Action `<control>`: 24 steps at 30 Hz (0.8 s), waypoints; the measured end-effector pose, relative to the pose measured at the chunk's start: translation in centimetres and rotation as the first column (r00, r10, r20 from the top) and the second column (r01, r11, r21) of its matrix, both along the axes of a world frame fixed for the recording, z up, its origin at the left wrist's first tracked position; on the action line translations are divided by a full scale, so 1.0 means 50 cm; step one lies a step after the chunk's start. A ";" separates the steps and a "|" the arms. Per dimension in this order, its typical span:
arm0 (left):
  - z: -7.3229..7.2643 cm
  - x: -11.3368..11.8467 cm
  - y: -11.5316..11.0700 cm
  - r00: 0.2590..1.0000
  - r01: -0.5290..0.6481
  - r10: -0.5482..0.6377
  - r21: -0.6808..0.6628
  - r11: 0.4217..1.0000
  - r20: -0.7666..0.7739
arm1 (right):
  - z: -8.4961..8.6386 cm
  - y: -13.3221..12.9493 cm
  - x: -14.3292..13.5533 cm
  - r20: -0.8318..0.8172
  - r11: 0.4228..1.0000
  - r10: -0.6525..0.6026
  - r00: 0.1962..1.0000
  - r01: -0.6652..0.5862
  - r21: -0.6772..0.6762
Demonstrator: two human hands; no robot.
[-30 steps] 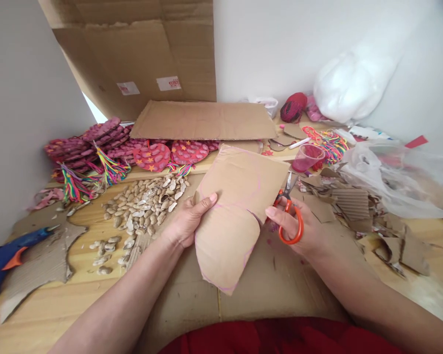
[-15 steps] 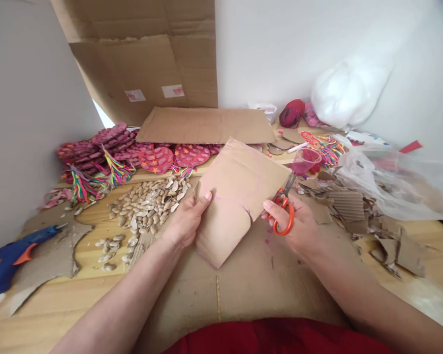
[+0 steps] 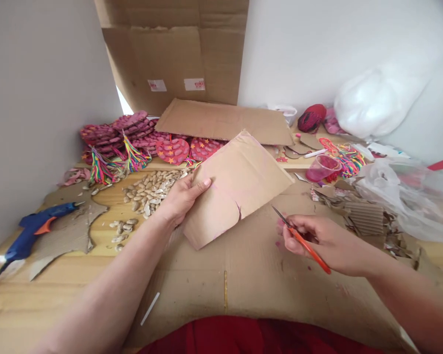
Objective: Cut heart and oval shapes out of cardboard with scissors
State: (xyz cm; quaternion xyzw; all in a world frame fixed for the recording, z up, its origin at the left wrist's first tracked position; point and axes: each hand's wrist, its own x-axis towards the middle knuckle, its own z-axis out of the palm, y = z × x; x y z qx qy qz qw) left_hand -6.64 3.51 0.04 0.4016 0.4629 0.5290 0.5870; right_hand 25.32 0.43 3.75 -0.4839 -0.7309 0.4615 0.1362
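A brown cardboard piece (image 3: 243, 177), with faint pink lines and a short curved cut at its lower edge, is held tilted above a larger cardboard sheet (image 3: 258, 285). My left hand (image 3: 184, 199) grips its left side, thumb on top and fingers hidden beneath. To the right, my right hand (image 3: 313, 241) is closed around orange-handled scissors (image 3: 306, 248). Their dark blades point up and left, apart from the held piece, and look closed.
Peanut shells (image 3: 151, 191) lie left of the held piece, with a blue glue gun (image 3: 33, 228) farther left. Red decorated pieces with tassels (image 3: 133, 130) are stacked behind. Cardboard scraps (image 3: 365, 219), a pink cup (image 3: 323, 168) and plastic bags (image 3: 398, 196) sit at right.
My right hand has moved away from the cardboard, down and right, turning the scissors so the tips point up-left. My left hand still holds the piece. The view has shifted.
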 end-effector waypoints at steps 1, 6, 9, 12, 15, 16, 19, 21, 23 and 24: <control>0.000 0.000 0.000 1.000 0.003 -0.003 -0.004 1.000 0.002 | 0.010 0.001 0.006 0.036 0.996 0.068 0.997 -0.065 -0.068; -0.002 0.012 -0.005 0.999 0.042 -0.042 -0.030 0.999 0.001 | 0.023 0.003 0.007 0.176 0.978 0.186 0.967 -0.166 -0.125; -0.001 0.018 -0.009 0.996 0.077 -0.079 -0.052 0.996 -0.035 | 0.018 0.005 -0.007 0.250 0.975 0.219 0.943 -0.200 -0.101; 0.000 0.019 -0.010 0.993 0.098 -0.102 -0.061 0.993 -0.065 | 0.025 0.010 -0.017 0.293 0.964 0.263 0.919 -0.238 -0.119; 0.000 0.018 -0.009 0.989 0.122 -0.127 -0.066 0.990 -0.072 | 0.037 0.015 -0.024 0.301 0.952 0.301 0.905 -0.263 -0.159; -0.001 0.018 -0.008 0.989 0.128 -0.132 -0.064 0.990 -0.073 | 0.040 0.016 -0.026 0.298 0.947 0.310 0.903 -0.268 -0.174; -0.005 0.020 -0.008 0.987 0.140 -0.144 -0.055 0.989 -0.069 | 0.040 0.018 -0.031 0.279 0.943 0.319 0.906 -0.274 -0.188; -0.007 0.021 -0.008 0.987 0.145 -0.148 -0.050 0.988 -0.064 | 0.035 0.018 -0.033 0.266 0.948 0.306 0.914 -0.267 -0.173; -0.008 0.021 -0.008 0.987 0.144 -0.147 -0.050 0.988 -0.060 | 0.030 0.018 -0.032 0.259 0.953 0.294 0.920 -0.259 -0.159; -0.008 0.021 -0.007 0.987 0.143 -0.146 -0.050 0.988 -0.060 | 0.027 0.017 -0.031 0.256 0.954 0.288 0.923 -0.254 -0.159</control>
